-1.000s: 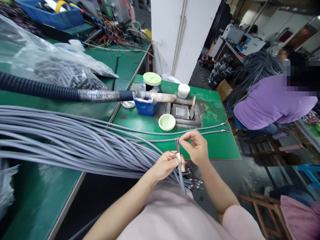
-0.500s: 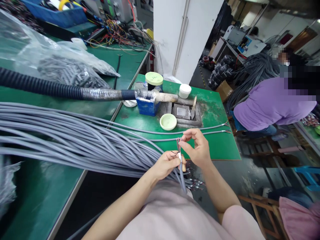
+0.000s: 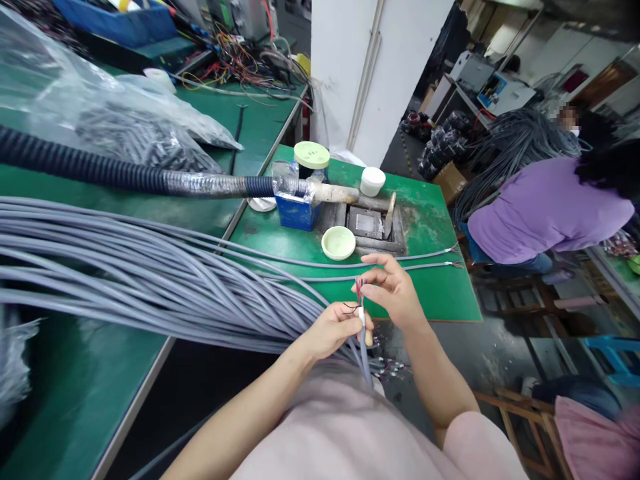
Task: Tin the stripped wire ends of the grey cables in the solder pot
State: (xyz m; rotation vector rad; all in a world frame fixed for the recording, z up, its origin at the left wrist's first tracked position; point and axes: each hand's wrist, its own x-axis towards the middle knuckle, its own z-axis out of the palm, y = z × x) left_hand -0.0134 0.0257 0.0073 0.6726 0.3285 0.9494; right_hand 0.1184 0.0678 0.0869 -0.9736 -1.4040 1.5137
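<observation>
My left hand (image 3: 336, 328) is closed around a grey cable (image 3: 364, 347) just below its stripped end, where a white band (image 3: 361, 312) shows. Thin red and dark wires (image 3: 359, 289) fan upward from that end, and a black one bends off to the left. Thumb and index finger of my right hand (image 3: 393, 290) pinch at these wires; its other fingers are partly curled. Behind my hands, two more grey cables (image 3: 425, 265) lie across the green table, with bared wires at their right ends. A thick bundle of grey cables (image 3: 200, 287) runs in from the left.
Beyond my hands are a pale green bowl (image 3: 339, 243), a soldering pot (image 3: 367, 223) set in the table, a blue box (image 3: 297, 210) and a white jar (image 3: 373, 181). A ribbed hose (image 3: 210, 185) crosses from the left. A person in purple (image 3: 545, 207) sits at right.
The fingers of my right hand have shifted slightly down around the wires, its upper fingers spreading more. My left hand keeps its hold on the cable. The view has moved a little.
</observation>
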